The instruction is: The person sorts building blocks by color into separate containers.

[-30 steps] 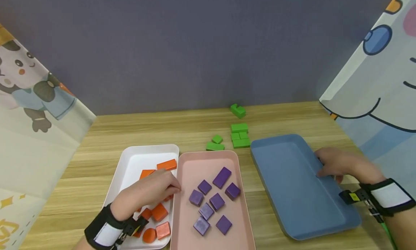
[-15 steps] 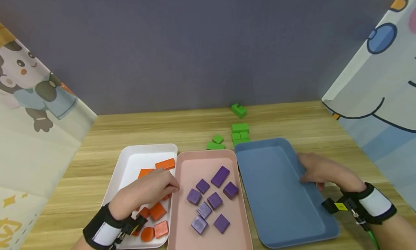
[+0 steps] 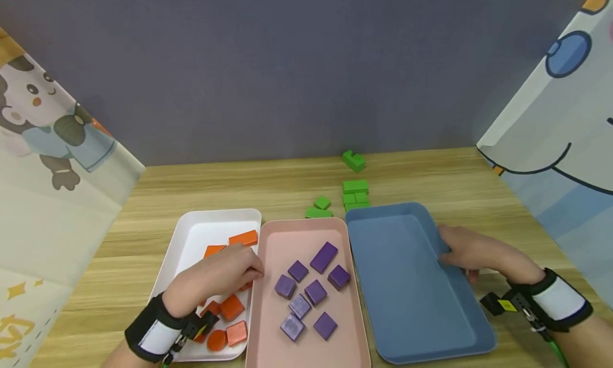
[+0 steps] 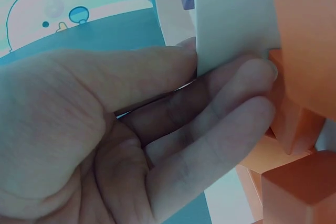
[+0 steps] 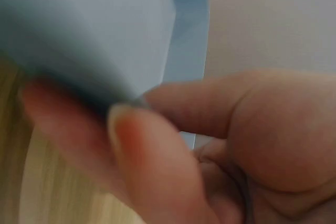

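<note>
Partly hidden orange blocks (image 3: 232, 308) behind left grip (image 3: 227, 272) on white tray (image 3: 198, 235), right grip (image 3: 471, 252) on blue tray (image 3: 407, 288)

Around the counter (image 3: 230, 187) I see a grey wall (image 3: 297, 75) behind, a cartoon panel (image 3: 52, 208) left, a smiling-print panel (image 3: 541, 128) right.

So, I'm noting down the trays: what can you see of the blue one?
The blue tray is a shallow, raised-rimmed rectangle with rounded corners, smooth and apparently plastic. It sits open side up at a slight angle, with nothing visible in it, right of the pink tray; whether they touch at the far corner is unclear. The right hand's grip pinches its right edge; whether that edge is lifted, I can't tell.
</note>
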### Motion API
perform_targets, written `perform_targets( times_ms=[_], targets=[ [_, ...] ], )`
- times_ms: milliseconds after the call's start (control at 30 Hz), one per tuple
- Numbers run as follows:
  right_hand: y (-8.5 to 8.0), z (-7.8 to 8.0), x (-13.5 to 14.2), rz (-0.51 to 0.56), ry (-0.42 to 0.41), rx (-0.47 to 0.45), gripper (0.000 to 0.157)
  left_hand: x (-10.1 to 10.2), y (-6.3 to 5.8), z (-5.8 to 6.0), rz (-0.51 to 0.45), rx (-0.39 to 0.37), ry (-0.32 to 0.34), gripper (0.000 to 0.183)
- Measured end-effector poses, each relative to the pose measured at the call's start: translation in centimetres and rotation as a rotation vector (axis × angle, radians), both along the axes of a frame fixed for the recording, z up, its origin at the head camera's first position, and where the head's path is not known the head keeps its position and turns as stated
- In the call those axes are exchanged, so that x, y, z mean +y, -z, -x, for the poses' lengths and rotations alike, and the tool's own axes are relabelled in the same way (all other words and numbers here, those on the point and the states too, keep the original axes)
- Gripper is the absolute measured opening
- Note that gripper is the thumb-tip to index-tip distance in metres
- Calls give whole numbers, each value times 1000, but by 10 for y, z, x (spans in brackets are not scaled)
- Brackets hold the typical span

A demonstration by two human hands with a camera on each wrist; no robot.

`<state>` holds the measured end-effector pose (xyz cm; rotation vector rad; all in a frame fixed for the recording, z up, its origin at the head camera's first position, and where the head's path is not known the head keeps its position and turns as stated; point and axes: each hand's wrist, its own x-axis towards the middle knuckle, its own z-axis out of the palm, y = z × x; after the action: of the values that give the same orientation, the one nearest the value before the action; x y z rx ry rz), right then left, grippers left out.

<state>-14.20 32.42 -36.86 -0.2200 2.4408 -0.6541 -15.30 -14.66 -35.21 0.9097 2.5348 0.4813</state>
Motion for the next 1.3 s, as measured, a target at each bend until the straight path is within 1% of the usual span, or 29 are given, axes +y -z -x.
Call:
perform_targets(
  times_ms=[67, 167, 267, 400, 567, 633, 700, 767, 833, 867, 933, 1033, 1100, 1133, 1200, 1300],
  targets=[
    [0, 0, 2, 39, -10, -16, 39, 0, 0, 0, 1, -8, -10, 18],
    [0, 0, 4, 76, -35, -27, 41, 1, 0, 0, 3, -11, -18, 18],
    [1, 0, 4, 90, -50, -23, 42, 1, 0, -1, 1, -12, -19, 18],
    [2, -4, 3, 92, -46, -27, 45, 1, 0, -1, 2, -14, -21, 17],
    [2, -8, 1, 72, -15, -28, 45, 1, -1, 0, 17, -22, -16, 15],
    [2, -9, 0, 65, -11, -30, 45, 2, -5, 0, 18, -45, -25, 12],
    [1, -10, -1, 63, -11, -32, 47, 4, -9, 2, 16, -23, -19, 14],
    [1, -10, -1, 60, -15, -34, 50, 8, -15, 6, -3, 38, -4, 25],
    [0, -10, -1, 59, -16, -34, 50, 13, -22, 13, -42, 155, 10, 36],
    [0, -10, -1, 54, -14, -33, 49, 16, -26, 18, -62, 235, 18, 42],
    [-1, -10, -1, 49, -14, -33, 48, 22, -33, 27, -110, 370, 5, 56],
    [-1, -9, -2, 41, -10, -34, 45, 31, -41, 42, -167, 510, -42, 75],
    [-1, -9, -2, 38, -6, -33, 42, 37, -44, 53, -183, 566, -73, 85],
    [-1, -9, -2, 35, -3, -34, 41, 41, -46, 58, -185, 579, -86, 88],
    [-1, -10, -3, 29, 2, -35, 41, 49, -47, 70, -180, 592, -108, 91],
    [1, -10, -3, 27, 0, -38, 45, 62, -47, 86, -154, 581, -142, 92]
  ],
)
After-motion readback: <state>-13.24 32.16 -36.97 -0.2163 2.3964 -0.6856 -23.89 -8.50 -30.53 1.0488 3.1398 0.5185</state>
